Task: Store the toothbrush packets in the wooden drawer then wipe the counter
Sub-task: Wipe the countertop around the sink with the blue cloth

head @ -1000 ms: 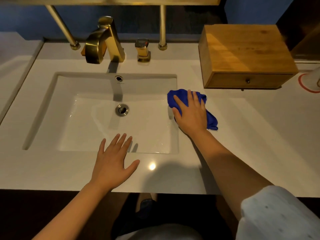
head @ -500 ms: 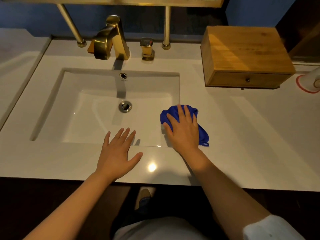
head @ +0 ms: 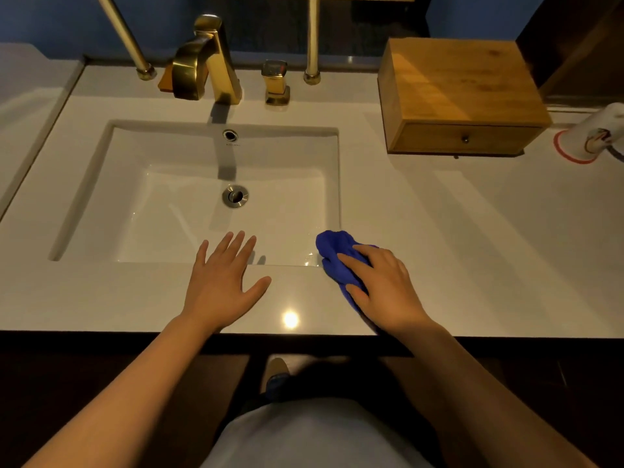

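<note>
Head view. The right hand [head: 388, 292] lies on a blue cloth [head: 337, 256], fingers [head: 351, 261] bent over its top and thumb pressed against its near edge, holding it down on the white desk [head: 472, 248]. The cloth is bunched, thick and soft-looking, a deep even blue; its far end sticks out past the fingertips and sits at the front right corner of the sink [head: 216, 194], touching the rim. The rest of it is hidden under the palm.

The left hand [head: 219, 285] rests flat on the front strip of the desk, fingers straight and slightly spread, thumb splayed to the right, holding nothing. Its fingertips reach over the sink's front edge. The two hands are apart, with a bright lamp reflection on the desk between and below them.

The wooden drawer box [head: 462, 92] stands at the back right of the desk, well apart from the cloth. Its drawer front, with a small dark knob [head: 465, 139], sits flush with the box. No toothbrush packets can be seen anywhere on the desk.

A gold tap [head: 206, 59] and a separate gold handle [head: 277, 82] stand behind the sink. A white cup [head: 597, 136] with a red base ring stands just beside the box, at the right edge.
</note>
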### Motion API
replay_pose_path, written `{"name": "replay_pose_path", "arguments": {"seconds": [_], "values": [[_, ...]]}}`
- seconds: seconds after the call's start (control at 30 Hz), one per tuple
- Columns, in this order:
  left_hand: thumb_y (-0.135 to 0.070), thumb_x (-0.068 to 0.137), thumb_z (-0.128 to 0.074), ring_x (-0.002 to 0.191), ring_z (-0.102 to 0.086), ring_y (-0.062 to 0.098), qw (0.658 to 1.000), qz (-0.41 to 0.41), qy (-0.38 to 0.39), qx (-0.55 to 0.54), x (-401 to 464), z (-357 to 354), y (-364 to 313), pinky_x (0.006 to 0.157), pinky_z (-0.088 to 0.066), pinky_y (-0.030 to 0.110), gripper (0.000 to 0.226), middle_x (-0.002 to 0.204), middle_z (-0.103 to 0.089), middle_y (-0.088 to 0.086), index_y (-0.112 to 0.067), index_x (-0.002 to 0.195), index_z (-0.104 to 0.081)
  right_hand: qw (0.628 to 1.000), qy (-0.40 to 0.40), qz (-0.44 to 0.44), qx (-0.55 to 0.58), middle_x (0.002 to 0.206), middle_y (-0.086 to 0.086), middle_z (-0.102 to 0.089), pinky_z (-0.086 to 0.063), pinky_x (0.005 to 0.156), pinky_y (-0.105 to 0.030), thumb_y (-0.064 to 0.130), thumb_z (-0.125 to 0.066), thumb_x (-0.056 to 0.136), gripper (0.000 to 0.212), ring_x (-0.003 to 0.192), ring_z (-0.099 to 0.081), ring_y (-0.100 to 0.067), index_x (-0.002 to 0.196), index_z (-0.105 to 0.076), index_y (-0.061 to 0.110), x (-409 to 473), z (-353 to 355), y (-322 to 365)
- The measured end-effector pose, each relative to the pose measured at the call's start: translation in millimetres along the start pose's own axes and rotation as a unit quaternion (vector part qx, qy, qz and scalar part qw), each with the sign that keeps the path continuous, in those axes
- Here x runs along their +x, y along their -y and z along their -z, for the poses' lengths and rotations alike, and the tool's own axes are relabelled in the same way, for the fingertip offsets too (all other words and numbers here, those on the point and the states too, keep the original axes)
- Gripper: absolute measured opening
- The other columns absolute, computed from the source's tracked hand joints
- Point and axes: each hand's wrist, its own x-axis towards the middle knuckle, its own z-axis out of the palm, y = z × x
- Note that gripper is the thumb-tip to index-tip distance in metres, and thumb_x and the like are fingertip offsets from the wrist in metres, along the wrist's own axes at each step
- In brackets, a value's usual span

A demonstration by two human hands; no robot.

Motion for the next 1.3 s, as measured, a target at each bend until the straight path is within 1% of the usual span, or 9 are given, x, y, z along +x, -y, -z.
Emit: {"name": "replay_pose_path", "arguments": {"seconds": [0.1,0.2,0.27,0.4,0.57,0.7,0.83,1.1,1.3], "values": [[-0.071,0.082,-0.018,0.146,-0.009,0.015,1.000,0.001,0.000,-0.003,-0.2,-0.1,-0.7,0.117,0.001,0.044,0.078,0.157,-0.017,-0.001,-0.029,0.147,-0.015,1.000,0.002,0.004,-0.005,0.127,-0.001,-0.052,-0.023,0.096,-0.027,0.030,-0.058,0.085,0.041,0.113,-0.046,-0.023,0.126,-0.053,0.027,-13.7,6.1,-8.9],[-0.071,0.082,-0.017,0.146,-0.006,0.015,1.000,0.004,-0.003,-0.006,-1.0,0.1,-1.5,0.116,0.003,0.044,0.078,0.158,-0.012,-0.001,-0.029,0.148,-0.011,0.999,-0.017,0.006,0.040,0.114,-0.005,-0.057,-0.032,0.090,-0.027,0.024,-0.064,0.082,0.033,0.103,-0.050,-0.024,0.114,-0.061,0.019,-22.4,-0.1,-10.0],[-0.071,0.082,-0.017,0.146,-0.003,0.014,1.000,0.008,-0.005,-0.008,-1.9,-0.4,-1.6,0.116,0.003,0.043,0.079,0.158,-0.010,-0.001,-0.029,0.148,-0.009,0.998,-0.035,-0.007,0.057,0.106,-0.005,-0.054,-0.040,0.081,-0.027,0.021,-0.065,0.081,0.027,0.098,-0.048,-0.021,0.107,-0.060,0.016,-13.3,-6.9,-4.4],[-0.071,0.082,-0.016,0.145,0.001,0.013,1.000,0.015,0.001,-0.003,-2.0,-0.3,-2.1,0.115,0.004,0.041,0.080,0.159,-0.005,-0.002,-0.029,0.148,-0.004,0.994,-0.098,-0.015,0.044,0.095,-0.010,-0.050,-0.043,0.068,-0.032,0.014,-0.061,0.083,0.020,0.086,-0.046,-0.024,0.100,-0.054,0.007,31.4,-15.0,10.4],[-0.064,0.084,-0.023,0.145,0.007,0.014,0.997,0.037,-0.006,-0.062,-4.6,4.6,-20.3,0.116,0.002,0.040,0.078,0.159,0.006,-0.002,-0.029,0.148,0.003,0.990,-0.134,0.009,0.035,0.101,-0.015,-0.051,-0.043,0.070,-0.034,0.008,-0.056,0.084,0.020,0.090,-0.047,-0.027,0.103,-0.052,0.005,67.9,0.3,12.9],[-0.060,0.083,-0.030,0.144,0.011,0.010,0.993,0.020,-0.040,-0.113,-4.4,4.3,-75.1,0.116,0.003,0.041,0.076,0.157,0.010,-0.006,-0.037,0.146,0.007,0.983,-0.177,0.016,0.051,0.104,-0.014,-0.052,-0.046,0.073,-0.037,0.011,-0.059,0.083,0.022,0.092,-0.048,-0.027,0.105,-0.053,0.009,64.9,31.2,2.3],[-0.057,0.086,-0.030,0.143,0.016,0.009,0.992,-0.022,-0.036,-0.116,5.1,-6.1,-138.8,0.115,0.007,0.042,0.073,0.155,0.015,-0.008,-0.037,0.146,0.006,0.982,-0.186,0.011,0.040,0.109,-0.012,-0.053,-0.044,0.076,-0.034,0.013,-0.061,0.082,0.026,0.097,-0.049,-0.026,0.108,-0.055,0.013,43.8,58.0,-23.7],[-0.059,0.085,-0.024,0.147,0.005,0.019,0.997,-0.047,0.003,-0.062,37.0,-24.0,-227.7,0.114,0.006,0.050,0.069,0.160,-0.003,0.003,-0.030,0.146,-0.011,0.981,-0.182,-0.066,0.033,0.115,-0.007,-0.053,-0.045,0.083,-0.033,0.018,-0.063,0.082,0.030,0.104,-0.049,-0.023,0.111,-0.055,0.018,-15.5,87.5,-101.3],[-0.056,0.083,-0.028,0.147,-0.004,0.020,0.998,-0.024,-0.017,-0.055,36.2,-26.1,-237.0,0.115,0.001,0.054,0.068,0.158,-0.012,0.003,-0.028,0.144,-0.021,0.980,-0.176,-0.088,0.032,0.111,-0.006,-0.054,-0.042,0.084,-0.033,0.017,-0.064,0.078,0.031,0.101,-0.050,-0.022,0.108,-0.057,0.018,-58.4,90.3,-146.8]]}}
